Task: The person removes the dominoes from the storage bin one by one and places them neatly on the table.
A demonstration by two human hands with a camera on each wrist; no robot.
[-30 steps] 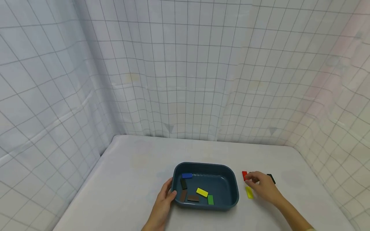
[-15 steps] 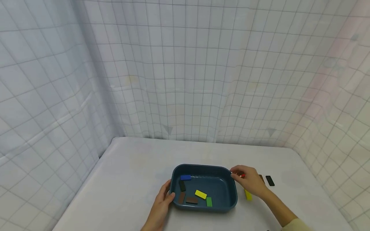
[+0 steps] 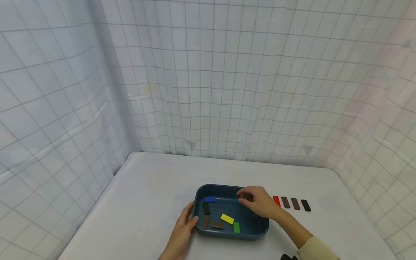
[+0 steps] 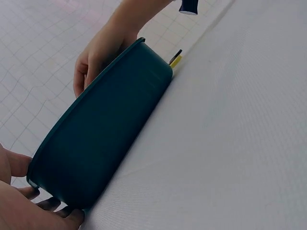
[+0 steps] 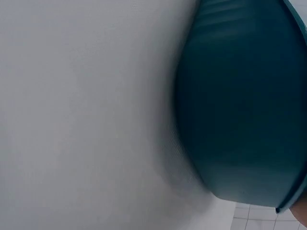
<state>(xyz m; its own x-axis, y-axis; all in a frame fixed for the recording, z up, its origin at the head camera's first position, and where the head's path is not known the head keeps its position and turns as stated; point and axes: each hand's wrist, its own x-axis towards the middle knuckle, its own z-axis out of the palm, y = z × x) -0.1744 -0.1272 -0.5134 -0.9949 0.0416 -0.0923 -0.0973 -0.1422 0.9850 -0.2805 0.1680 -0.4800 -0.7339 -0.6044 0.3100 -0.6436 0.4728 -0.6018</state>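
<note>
A dark blue-green tub (image 3: 230, 234) rests on the white-covered table. My left hand (image 3: 180, 231) grips its left side, thumb at the rim and fingers against the outer wall. Inside are a blue block (image 3: 210, 199), a black block (image 3: 206, 208), two brown blocks (image 3: 217, 225), a yellow block (image 3: 227, 219) and a green block (image 3: 236, 227). My right hand (image 3: 258, 202) reaches over the tub's right end, fingers bent and thumb apart from them, with no block showing there. In the left wrist view the right fingertips (image 4: 79, 79) dip behind the rim.
Right of the tub, a red block (image 3: 276, 201), two brown blocks (image 3: 285, 202) and a black block (image 3: 306, 205) lie in a row. A yellow block (image 4: 176, 60) shows past the tub in the left wrist view. A gridded cloth (image 3: 214, 90) hangs around the table.
My right hand has moved left from beside the table blocks to over the tub, uncovering the row. My left hand keeps its hold, and the tub's blocks lie as before.
</note>
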